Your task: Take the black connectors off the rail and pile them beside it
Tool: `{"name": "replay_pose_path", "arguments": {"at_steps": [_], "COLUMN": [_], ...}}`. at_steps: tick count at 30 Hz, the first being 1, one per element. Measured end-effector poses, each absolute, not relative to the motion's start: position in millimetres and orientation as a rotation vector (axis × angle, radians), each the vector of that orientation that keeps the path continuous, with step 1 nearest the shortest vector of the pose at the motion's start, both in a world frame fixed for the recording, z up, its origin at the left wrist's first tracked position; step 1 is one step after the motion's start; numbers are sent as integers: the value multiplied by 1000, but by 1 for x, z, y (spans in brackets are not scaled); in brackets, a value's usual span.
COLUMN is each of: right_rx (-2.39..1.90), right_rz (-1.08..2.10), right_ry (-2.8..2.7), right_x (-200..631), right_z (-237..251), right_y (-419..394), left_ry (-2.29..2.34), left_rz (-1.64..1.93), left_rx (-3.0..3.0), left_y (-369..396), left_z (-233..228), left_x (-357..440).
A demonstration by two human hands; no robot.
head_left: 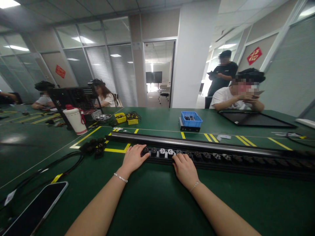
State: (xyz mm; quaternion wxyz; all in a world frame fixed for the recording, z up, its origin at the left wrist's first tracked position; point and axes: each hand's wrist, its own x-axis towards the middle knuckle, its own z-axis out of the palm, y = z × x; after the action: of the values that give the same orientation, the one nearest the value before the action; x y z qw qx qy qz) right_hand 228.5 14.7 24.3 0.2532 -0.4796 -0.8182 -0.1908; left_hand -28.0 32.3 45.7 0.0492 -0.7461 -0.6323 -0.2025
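Observation:
A long black power strip [162, 161] lies across the table before me, its open channel holding a row of socket modules. Two white sockets [170, 151] show between my hands, with grey and black ones either side. My left hand [134, 159] grips the strip's left end, thumb and fingers around a black socket [145, 150]. Farther right, my right hand [185, 168] has its fingers curled onto the strip's near edge beside the white sockets. What lies under those fingertips is hidden. Behind the channel runs a long dark metal cover [197, 143].
Black connectors [94, 147] with cables and a phone [36, 209] lie at left. A white tumbler [75, 121], yellow bins [120, 118] and a blue bin [191, 119] stand farther back. A black panel [256, 118] lies before a seated person. Other people are beyond the table.

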Motion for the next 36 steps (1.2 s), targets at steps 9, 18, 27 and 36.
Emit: {"name": "replay_pose_path", "arguments": {"at_steps": [9,18,27,36], "right_rx": [-1294,-1302,-1303,-1299], "right_rz": [-539,-505,-526,-525], "right_ry": [-2225,-2237,-2230,-2232], "right_x": [229,229,229,228], "right_z": [23,23,23,26], "right_y": [16,16,15,14], "left_ry": [-1967,-1982,-2018,-2033], "left_rz": [-695,-718,-717,-724], "left_rx": [-2207,-2224,-2193,-2191], "left_y": [32,33,36,37], "left_z": [49,51,49,50], "left_x": [-22,-24,-26,-28]}}
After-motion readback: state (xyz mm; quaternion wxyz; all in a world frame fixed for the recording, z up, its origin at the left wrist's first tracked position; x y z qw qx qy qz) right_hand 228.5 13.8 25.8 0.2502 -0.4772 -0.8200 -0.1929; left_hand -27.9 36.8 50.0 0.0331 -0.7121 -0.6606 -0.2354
